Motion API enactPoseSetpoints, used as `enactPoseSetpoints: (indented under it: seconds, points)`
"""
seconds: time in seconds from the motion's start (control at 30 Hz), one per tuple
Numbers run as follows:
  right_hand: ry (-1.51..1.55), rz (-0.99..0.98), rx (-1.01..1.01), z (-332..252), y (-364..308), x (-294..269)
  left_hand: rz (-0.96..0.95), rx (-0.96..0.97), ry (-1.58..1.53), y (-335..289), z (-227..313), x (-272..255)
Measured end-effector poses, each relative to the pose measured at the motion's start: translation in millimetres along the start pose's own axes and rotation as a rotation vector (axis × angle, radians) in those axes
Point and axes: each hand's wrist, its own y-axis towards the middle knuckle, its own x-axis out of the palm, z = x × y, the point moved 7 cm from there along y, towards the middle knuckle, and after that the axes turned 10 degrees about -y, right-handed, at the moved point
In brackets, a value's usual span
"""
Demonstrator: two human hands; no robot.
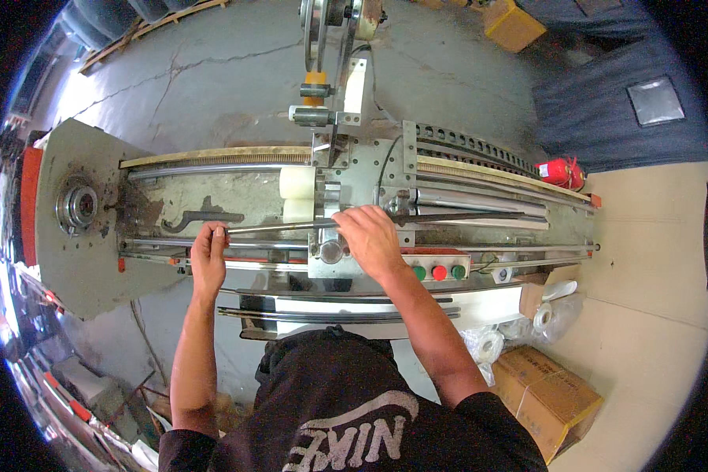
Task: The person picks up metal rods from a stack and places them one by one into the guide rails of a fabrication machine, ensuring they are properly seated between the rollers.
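A long thin rod [279,227], bright metal at its left part and dark toward the right, lies level across the machine carriage [362,177]. My left hand [208,256] pinches the rod's left end between thumb and fingers. Farther right, my right hand [368,240] is closed around the rod from above, over the carriage; its fingertips are partly hidden. Just behind my left hand, a dark hook spanner [208,216] rests on the machine bed. Two white rollers [296,182] sit at the carriage's left side. More thin rods [338,317] lie on the ledge nearest me.
A grey headstock with a round chuck [79,207] stands at the left. Green and red push buttons [439,272] are right of my right forearm. Cardboard box [543,393] and plastic-wrapped rolls [488,346] sit at lower right. A red fire extinguisher [560,172] lies behind the bed's right end.
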Motion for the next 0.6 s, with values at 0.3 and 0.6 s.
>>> enactPoseSetpoints:
  seconds: [0.3,0.6]
  points:
    - [0.031,-0.108,0.166,37.7,11.5,25.9,0.157,-0.151,-0.130,2.2,-14.3,20.3]
    - [0.062,-0.069,0.236,55.4,19.3,42.8,-0.101,-0.511,-0.063,-215.2,-55.8,-39.5]
